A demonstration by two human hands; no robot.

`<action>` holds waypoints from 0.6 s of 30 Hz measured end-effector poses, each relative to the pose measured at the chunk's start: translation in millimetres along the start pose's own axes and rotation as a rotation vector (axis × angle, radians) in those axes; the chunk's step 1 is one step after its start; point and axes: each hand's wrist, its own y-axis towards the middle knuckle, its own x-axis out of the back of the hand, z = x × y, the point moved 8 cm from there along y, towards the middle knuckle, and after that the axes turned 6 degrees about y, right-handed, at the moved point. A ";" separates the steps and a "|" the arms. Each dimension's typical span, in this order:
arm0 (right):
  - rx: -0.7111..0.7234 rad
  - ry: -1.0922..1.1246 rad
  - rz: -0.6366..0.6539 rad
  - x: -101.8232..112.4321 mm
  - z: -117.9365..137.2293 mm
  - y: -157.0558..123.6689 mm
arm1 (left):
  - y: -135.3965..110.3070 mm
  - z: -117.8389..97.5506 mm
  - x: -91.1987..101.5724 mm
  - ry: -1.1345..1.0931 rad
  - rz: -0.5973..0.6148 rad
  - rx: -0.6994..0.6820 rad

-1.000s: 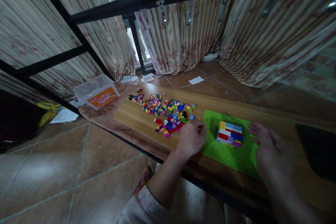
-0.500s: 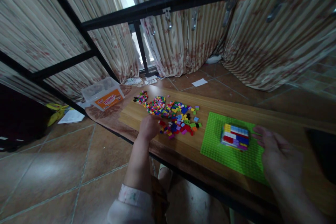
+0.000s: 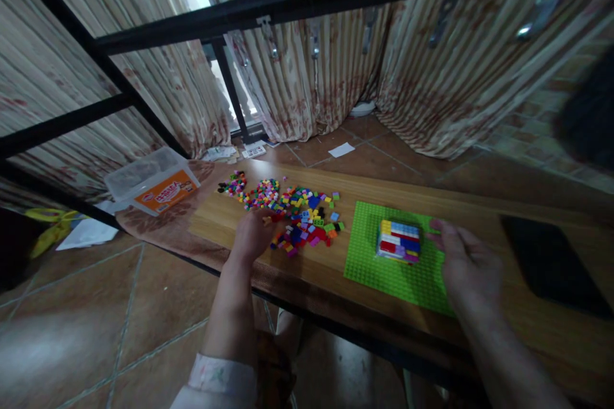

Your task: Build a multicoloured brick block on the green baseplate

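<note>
At the eight o'clock edge of the loose bricks (image 3: 307,230), the left hand (image 3: 253,234) reaches in with curled fingers; whether they grasp a brick, I cannot tell. At three o'clock from the built block of bricks (image 3: 399,241), the right hand (image 3: 469,263) hovers over the edge of the green baseplate (image 3: 367,271), its fingertips bent together and apart from the block; whether anything is pinched between them is also unclear. The block, layered in yellow, white, blue, red and purple, sits on the baseplate, with the loose bricks at its nine o'clock. Beneath everything runs the wooden tabletop (image 3: 211,222). At three o'clock beyond the right hand lies a dark flat slab (image 3: 551,262). Toward nine o'clock past the bricks, a clear box (image 3: 154,184) with an orange label rests on brown cloth (image 3: 144,225). At twelve o'clock, striped curtains (image 3: 307,89) hang behind black bars (image 3: 297,7).
</note>
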 end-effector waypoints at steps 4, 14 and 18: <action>-0.050 0.041 -0.053 3.7 2.4 -0.2 | -4.9 -25.2 -2.5 -0.345 -0.015 -0.041; 0.194 0.057 0.118 -6.9 33.3 -12.4 | -59.1 -150.2 -68.7 -0.996 0.537 -0.205; 0.271 0.065 0.308 -19.2 45.3 -22.1 | -72.8 -165.7 -78.0 -1.015 0.673 -0.210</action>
